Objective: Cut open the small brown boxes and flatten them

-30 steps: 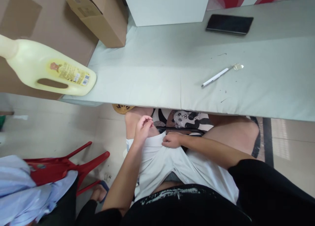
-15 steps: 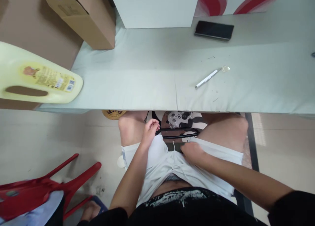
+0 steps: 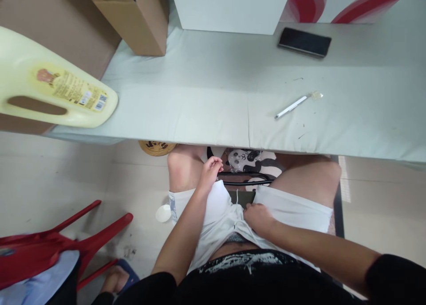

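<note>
From my remote seat I watch through one head-worn camera, facing forward and steeply down — the black shirt (image 3: 276, 280) fills the bottom edge, the table (image 3: 206, 87) spans the upper half. The left hand (image 3: 212, 171) and right hand (image 3: 260, 219) sit below centre, fairly near the lens; the outer edges look stretched, perhaps by wide optics.

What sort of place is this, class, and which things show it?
An indoor room, perhaps a shared living or working space: a long table covered in pale green cloth, glossy pale floor tiles, and a red, seemingly plastic chair beside another person's foot.
</note>
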Tool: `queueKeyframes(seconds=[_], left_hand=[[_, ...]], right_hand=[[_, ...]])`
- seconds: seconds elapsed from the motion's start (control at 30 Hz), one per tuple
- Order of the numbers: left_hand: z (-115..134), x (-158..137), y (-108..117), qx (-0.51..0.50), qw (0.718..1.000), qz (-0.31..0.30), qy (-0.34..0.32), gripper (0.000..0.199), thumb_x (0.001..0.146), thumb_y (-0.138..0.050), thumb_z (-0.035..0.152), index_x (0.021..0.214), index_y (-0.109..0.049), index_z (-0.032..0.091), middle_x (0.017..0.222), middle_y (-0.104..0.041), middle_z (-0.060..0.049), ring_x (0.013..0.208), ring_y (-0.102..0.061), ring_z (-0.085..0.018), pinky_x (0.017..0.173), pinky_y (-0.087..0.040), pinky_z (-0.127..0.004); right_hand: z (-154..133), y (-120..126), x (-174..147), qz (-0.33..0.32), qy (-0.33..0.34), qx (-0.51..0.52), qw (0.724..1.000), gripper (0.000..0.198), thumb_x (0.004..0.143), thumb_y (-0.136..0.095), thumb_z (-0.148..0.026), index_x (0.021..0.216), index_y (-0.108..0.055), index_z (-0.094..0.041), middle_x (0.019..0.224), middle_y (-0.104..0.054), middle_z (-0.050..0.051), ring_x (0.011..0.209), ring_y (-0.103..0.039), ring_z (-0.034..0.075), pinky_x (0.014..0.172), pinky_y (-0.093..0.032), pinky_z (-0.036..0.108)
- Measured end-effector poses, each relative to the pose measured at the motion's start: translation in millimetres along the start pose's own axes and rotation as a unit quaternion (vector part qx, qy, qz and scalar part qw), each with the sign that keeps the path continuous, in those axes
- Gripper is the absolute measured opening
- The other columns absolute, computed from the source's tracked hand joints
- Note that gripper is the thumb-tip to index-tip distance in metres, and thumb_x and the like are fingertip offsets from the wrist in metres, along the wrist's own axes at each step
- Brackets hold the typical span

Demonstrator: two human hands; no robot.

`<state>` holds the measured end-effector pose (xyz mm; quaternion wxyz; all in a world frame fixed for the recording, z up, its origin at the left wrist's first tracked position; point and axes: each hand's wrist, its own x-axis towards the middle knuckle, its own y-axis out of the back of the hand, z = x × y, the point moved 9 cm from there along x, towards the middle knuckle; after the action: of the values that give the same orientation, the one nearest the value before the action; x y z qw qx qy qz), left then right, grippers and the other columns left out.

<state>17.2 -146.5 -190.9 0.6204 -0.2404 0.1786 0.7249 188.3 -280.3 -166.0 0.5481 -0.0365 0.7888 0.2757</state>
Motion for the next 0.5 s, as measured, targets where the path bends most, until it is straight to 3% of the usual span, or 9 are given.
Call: queueKeyframes(seconds=[0.27, 0.37, 0.5], left_hand=[[-5, 0, -1, -0.005, 1.000, -0.005, 0.003, 0.022, 0.100, -0.067, 0.035, 0.098, -0.066, 0.013, 0.087, -0.066, -0.001, 0.075, -0.064, -0.012, 0.071, -0.058, -0.029], [-6, -1, -1, -0.002, 1.000, -0.007, 0.004, 0.023, 0.100, -0.067, 0.036, 0.100, -0.066, 0.013, 0.089, -0.066, -0.001, 0.076, -0.064, -0.013, 0.072, -0.059, -0.030], [-8, 1, -5, 0.007, 1.000, -0.015, 0.010, 0.023, 0.100, -0.067, 0.035, 0.101, -0.066, 0.013, 0.091, -0.067, -0.002, 0.078, -0.065, -0.013, 0.073, -0.059, -0.030]], right_hand=[[21, 1, 16, -0.056, -0.063, 0.165, 0.983, 0.044, 0.098, -0.069, -0.041, 0.131, -0.063, -0.014, 0.134, -0.065, 0.014, 0.119, -0.066, 0.025, 0.101, -0.059, 0.046], [28, -4, 29, -0.069, -0.108, 0.282, 0.951, 0.042, 0.099, -0.067, -0.041, 0.133, -0.063, -0.017, 0.133, -0.065, 0.011, 0.116, -0.067, 0.023, 0.098, -0.060, 0.045], [29, -1, 49, -0.030, -0.153, 0.446, 0.881, 0.042, 0.099, -0.066, -0.042, 0.133, -0.062, -0.016, 0.132, -0.066, 0.011, 0.114, -0.068, 0.023, 0.096, -0.061, 0.045]])
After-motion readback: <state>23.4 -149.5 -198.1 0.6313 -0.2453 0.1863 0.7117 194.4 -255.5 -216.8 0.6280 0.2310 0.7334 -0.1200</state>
